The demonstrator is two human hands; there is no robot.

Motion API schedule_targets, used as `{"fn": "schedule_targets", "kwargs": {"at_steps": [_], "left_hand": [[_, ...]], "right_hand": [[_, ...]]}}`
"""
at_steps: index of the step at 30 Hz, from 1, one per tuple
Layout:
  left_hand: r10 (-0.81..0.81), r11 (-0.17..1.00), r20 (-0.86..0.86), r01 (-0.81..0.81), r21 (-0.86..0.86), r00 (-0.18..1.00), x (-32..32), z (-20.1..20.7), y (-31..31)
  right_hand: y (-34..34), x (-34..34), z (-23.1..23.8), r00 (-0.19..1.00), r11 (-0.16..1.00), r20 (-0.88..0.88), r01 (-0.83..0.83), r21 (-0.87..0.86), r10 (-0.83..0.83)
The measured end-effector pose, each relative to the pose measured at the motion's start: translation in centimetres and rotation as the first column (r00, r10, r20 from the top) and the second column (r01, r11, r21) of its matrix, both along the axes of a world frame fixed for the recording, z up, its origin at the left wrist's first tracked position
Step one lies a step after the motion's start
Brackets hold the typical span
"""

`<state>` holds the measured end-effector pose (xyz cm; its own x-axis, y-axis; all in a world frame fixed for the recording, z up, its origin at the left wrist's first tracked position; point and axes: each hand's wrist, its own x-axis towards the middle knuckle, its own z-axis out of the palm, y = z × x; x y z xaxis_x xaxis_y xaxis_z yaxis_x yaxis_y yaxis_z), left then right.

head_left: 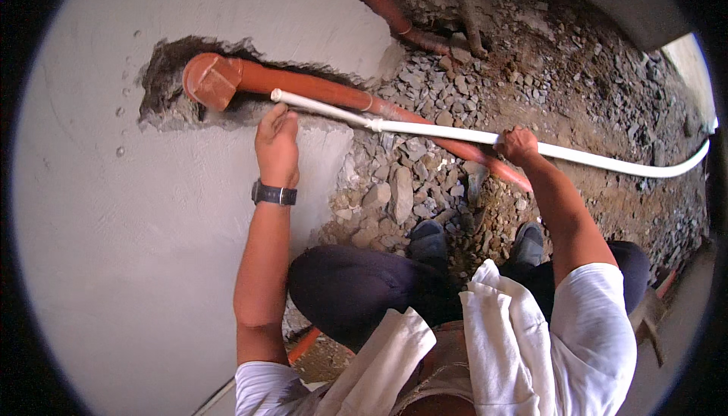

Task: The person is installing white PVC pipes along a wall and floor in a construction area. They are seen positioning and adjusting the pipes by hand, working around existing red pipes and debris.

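Soft, diffuse daylight-like light falls without hard-edged shadows; its source cannot be told. The smooth grey wall [114,204] is evenly lit, while the hollow [158,75] cut into it is dark along its upper edge. The orange pipe elbow [212,81] carries a faint sheen, and the white plastic pipe [440,130] and right white sleeve [595,332] look brightest, with a pale glare at the right rim. The dark trousers [364,287] lose detail. Fine detail is slightly soft; fisheye curvature grows outward, ending in black corners.
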<state>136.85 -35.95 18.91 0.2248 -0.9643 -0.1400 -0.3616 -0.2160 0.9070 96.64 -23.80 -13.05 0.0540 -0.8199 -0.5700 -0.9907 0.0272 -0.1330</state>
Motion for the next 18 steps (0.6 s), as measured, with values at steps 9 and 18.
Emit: {"fn": "schedule_targets", "kwargs": {"at_steps": [9,18], "left_hand": [[-0.181,0.764,-0.042,0.168,0.623,0.983,-1.3,-0.4,-1.0],[0.137,0.784,0.924,0.531,-0.32,0.356,0.6,1.1,-1.0]], "right_hand": [[-1.1,0.3,-3.8,0.997,0.999,-0.072,-0.035,0.023,0.037],[-0.7,1.5,-1.7,0.997,0.999,-0.071,0.032,0.041,-0.029]]}}
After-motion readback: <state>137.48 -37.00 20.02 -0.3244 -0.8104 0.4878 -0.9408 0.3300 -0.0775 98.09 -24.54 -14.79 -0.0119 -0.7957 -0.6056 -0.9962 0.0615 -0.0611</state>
